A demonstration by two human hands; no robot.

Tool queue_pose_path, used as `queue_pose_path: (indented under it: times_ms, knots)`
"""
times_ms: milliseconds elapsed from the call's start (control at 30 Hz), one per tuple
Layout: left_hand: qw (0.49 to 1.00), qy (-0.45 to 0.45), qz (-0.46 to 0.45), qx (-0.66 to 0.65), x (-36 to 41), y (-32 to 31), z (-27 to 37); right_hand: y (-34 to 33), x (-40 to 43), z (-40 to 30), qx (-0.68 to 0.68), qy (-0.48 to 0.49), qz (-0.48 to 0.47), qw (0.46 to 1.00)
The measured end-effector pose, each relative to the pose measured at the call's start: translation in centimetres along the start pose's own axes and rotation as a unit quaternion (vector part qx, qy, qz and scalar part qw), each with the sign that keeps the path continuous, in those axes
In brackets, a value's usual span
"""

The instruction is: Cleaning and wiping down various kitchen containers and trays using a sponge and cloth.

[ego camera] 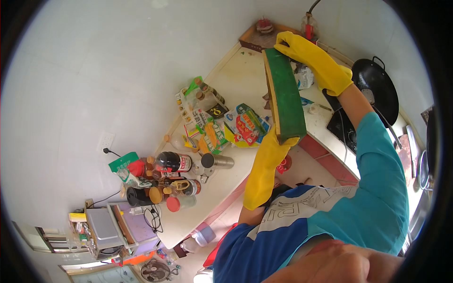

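Observation:
I hold a long, green, box-like piece [288, 93] with a tan edge, tilted above the counter. My right hand [315, 62], in a long yellow rubber glove, grips its far end, with the fingers bent over the corner. My left hand [267, 166], gloved the same way, is on the near end; part of its fingers is hidden by the piece. What the piece contains, if anything, cannot be seen from here. Under and beside it lie a crumpled white plastic bag [305, 77] and several food packets [246, 125] on the white countertop [230, 74].
A wok [377, 85] sits on a black gas hob [341, 131] at the right. Leftward along the counter stand a steel flask [217, 161], a dark sauce bottle [173, 161] and a red-lidded jar [180, 203]. A wooden corner tray [253, 44] rests against the walls.

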State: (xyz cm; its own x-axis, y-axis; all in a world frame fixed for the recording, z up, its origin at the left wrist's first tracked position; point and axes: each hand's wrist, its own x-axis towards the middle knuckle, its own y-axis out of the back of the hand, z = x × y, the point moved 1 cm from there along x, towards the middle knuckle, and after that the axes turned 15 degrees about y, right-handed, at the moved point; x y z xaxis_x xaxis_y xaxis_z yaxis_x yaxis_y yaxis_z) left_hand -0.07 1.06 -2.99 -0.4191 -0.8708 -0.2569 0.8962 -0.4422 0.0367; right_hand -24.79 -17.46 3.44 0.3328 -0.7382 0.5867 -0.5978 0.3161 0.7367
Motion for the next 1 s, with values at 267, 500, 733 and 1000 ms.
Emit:
queue_pose_path:
  times_ms: [267, 500, 733, 1000]
  knots:
    - [0.995, 0.055, -0.031, -0.073, 0.9, 0.6, -0.1, 1.1, -3.2, -6.9, 0.045, 0.118, -0.117, 0.985]
    - [0.999, -0.044, -0.011, -0.016, 2.4, 0.2, -0.5, 2.1, -5.4, -10.0, 0.060, 0.049, -0.103, 0.992]
    - [0.999, -0.005, -0.019, -0.039, 4.6, -0.7, 4.9, 7.3, -6.5, -12.9, 0.069, 0.032, -0.095, 0.993]
    - [0.988, -0.011, -0.025, -0.152, 7.4, -0.6, 9.4, 6.9, -3.3, -11.0, 0.063, -0.001, 0.030, 0.998]
